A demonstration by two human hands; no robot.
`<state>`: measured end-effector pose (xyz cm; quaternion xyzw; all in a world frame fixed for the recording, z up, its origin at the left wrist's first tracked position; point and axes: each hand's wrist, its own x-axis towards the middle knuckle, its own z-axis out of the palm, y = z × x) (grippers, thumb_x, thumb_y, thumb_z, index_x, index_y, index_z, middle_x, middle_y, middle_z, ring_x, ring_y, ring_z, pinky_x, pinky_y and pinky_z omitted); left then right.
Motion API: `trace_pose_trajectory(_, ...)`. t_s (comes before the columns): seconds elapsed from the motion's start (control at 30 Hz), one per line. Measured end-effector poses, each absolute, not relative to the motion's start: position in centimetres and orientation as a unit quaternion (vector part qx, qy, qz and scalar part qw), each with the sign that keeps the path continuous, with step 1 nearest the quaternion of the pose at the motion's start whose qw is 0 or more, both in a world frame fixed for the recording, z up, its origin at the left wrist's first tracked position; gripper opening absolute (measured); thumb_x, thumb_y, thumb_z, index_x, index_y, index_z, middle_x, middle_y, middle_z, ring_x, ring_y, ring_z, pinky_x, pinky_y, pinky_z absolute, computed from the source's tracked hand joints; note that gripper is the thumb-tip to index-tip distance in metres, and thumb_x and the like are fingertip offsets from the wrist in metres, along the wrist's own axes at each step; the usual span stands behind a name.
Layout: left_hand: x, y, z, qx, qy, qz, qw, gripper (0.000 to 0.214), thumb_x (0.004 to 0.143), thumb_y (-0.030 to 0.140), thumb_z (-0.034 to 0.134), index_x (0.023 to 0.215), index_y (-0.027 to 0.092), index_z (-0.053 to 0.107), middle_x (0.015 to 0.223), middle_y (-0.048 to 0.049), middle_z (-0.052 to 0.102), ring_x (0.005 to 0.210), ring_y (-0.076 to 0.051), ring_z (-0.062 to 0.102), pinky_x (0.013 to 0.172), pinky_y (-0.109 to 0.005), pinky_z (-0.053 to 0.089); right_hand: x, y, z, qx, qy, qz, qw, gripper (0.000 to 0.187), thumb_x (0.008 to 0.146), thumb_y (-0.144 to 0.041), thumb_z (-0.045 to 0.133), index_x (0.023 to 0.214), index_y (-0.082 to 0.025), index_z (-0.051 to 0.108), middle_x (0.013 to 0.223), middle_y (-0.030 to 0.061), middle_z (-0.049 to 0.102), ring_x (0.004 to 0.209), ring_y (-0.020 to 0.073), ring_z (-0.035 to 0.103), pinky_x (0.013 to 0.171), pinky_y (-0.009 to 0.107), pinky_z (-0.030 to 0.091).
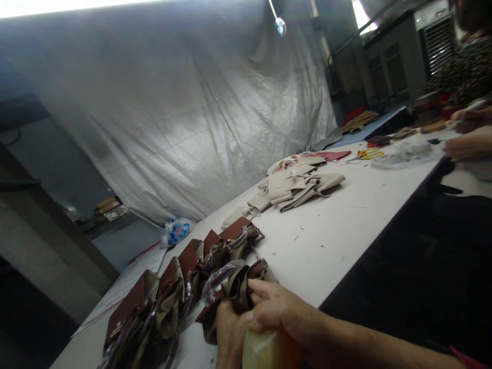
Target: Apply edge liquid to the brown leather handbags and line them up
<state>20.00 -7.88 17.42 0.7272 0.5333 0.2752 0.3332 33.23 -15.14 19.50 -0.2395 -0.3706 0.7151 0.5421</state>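
In the head view a brown and olive handbag (236, 287) is gathered between both my hands at the table's near edge. My left hand (229, 330) grips its lower side, with the fingertips hidden behind the fabric. My right hand (282, 310) is closed on its right side, thumb lying close to the left hand. A clear plastic-wrapped strap (221, 279) trails to the left of this bag. Just below my right hand shows a pale yellow, shiny object (265, 348), blurred and cut by the frame. Several similar brown bags (169, 302) stand in a row to the left.
Beige bag pieces (288, 187) lie piled farther along the white table (307, 246). Yellow-handled scissors (369, 154) and clear plastic (403, 156) are beyond them. Another person's hand (469, 146) is at the far right. A plastic sheet (192, 113) hangs behind the table.
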Motion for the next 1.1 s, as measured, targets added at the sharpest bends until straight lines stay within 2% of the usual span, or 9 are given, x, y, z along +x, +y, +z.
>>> trace_pose_trajectory(0.1, 19.1, -7.8, 18.2, 0.721, 0.515, 0.297, 0.356, 0.037, 0.065, 0.045, 0.066, 0.079, 0.013, 0.076, 0.073, -0.0083, 0.073, 0.078, -0.033, 0.067, 0.067, -0.036, 0.051, 34.1, -14.9, 19.6, -0.260, -0.378, 0.698, 0.550, 0.057, 0.053, -0.022, 0.065, 0.109, -0.013, 0.067, 0.087, 0.0061, 0.070, 0.072, 0.0165, 0.062, 0.068, 0.026, 0.045)
trace_pose_trajectory(0.23, 16.4, -6.9, 20.5, 0.679, 0.496, 0.370, 0.396, 0.040, 0.066, 0.039, 0.073, 0.097, 0.014, 0.074, 0.091, -0.0075, 0.076, 0.086, -0.029, 0.067, 0.075, -0.034, 0.052, 37.5, -15.0, 19.2, -0.304, -0.331, 0.670, 0.591, 0.077, 0.059, -0.027, 0.071, 0.132, -0.013, 0.052, 0.097, 0.0120, 0.073, 0.070, 0.0174, 0.065, 0.065, 0.027, 0.047)
trace_pose_trajectory(0.33, 14.6, -6.4, 22.6, 0.660, 0.479, 0.377, 0.438, 0.047, 0.066, 0.034, 0.078, 0.109, 0.016, 0.070, 0.105, -0.0078, 0.074, 0.092, -0.028, 0.068, 0.081, -0.034, 0.053, 40.5, -15.4, 18.6, -0.298, -0.306, 0.673, 0.604, 0.058, 0.070, -0.031, 0.068, 0.121, -0.009, 0.055, 0.100, 0.0197, 0.073, 0.076, 0.0242, 0.070, 0.066, 0.032, 0.052)
trace_pose_trajectory(0.47, 13.7, -5.7, 24.3, 0.621, 0.486, 0.372, 0.489, 0.048, 0.067, 0.031, 0.077, 0.112, 0.017, 0.069, 0.099, -0.0066, 0.075, 0.089, -0.027, 0.068, 0.079, -0.032, 0.053, 42.7, -16.0, 17.3, -0.306, -0.270, 0.664, 0.627, 0.032, 0.077, -0.028, 0.067, 0.103, -0.009, 0.064, 0.100, 0.0191, 0.073, 0.075, 0.0237, 0.071, 0.062, 0.030, 0.054)
trace_pose_trajectory(0.67, 12.6, -3.3, 23.5, 0.644, 0.591, 0.389, 0.289, 0.027, 0.075, 0.034, 0.067, 0.093, 0.016, 0.074, 0.090, -0.0051, 0.072, 0.095, -0.028, 0.065, 0.077, -0.030, 0.049, 43.5, -16.2, 15.5, -0.319, -0.229, 0.665, 0.635, 0.024, 0.077, -0.028, 0.069, 0.092, -0.010, 0.069, 0.090, 0.0155, 0.074, 0.070, 0.0207, 0.070, 0.062, 0.027, 0.055)
trace_pose_trajectory(0.8, 13.0, -2.1, 23.3, 0.622, 0.505, 0.426, 0.420, 0.051, 0.070, 0.045, 0.076, 0.107, 0.011, 0.069, 0.089, -0.0068, 0.074, 0.089, -0.028, 0.069, 0.075, -0.030, 0.053, 43.9, -16.3, 15.1, -0.332, -0.216, 0.652, 0.647, 0.023, 0.075, -0.029, 0.071, 0.089, -0.010, 0.071, 0.088, 0.0129, 0.074, 0.068, 0.0200, 0.069, 0.060, 0.027, 0.054)
trace_pose_trajectory(0.87, 13.4, -1.9, 23.6, 0.622, 0.474, 0.422, 0.458, 0.056, 0.066, 0.045, 0.080, 0.106, 0.008, 0.068, 0.085, -0.0077, 0.075, 0.085, -0.026, 0.070, 0.072, -0.029, 0.054, 44.0, -16.3, 14.9, -0.340, -0.206, 0.652, 0.646, 0.020, 0.078, -0.028, 0.070, 0.088, -0.011, 0.071, 0.085, 0.0116, 0.073, 0.064, 0.0185, 0.068, 0.057, 0.025, 0.053)
trace_pose_trajectory(1.03, 13.9, -2.8, 24.4, 0.568, 0.520, 0.391, 0.504, 0.039, 0.064, 0.030, 0.075, 0.097, 0.009, 0.071, 0.067, -0.0055, 0.072, 0.055, -0.019, 0.066, 0.051, -0.024, 0.050, 43.5, -15.8, 14.3, -0.346, -0.165, 0.655, 0.651, 0.016, 0.078, -0.024, 0.068, 0.084, -0.010, 0.072, 0.080, 0.0090, 0.072, 0.060, 0.0160, 0.065, 0.053, 0.023, 0.051)
trace_pose_trajectory(1.1, 13.8, -3.5, 24.8, 0.563, 0.522, 0.369, 0.524, 0.036, 0.064, 0.024, 0.072, 0.097, 0.010, 0.072, 0.065, -0.0050, 0.072, 0.050, -0.018, 0.064, 0.048, -0.024, 0.049, 43.1, -15.6, 14.2, -0.341, -0.160, 0.656, 0.654, 0.015, 0.078, -0.025, 0.069, 0.083, -0.011, 0.072, 0.079, 0.0082, 0.071, 0.060, 0.0159, 0.065, 0.053, 0.023, 0.051)
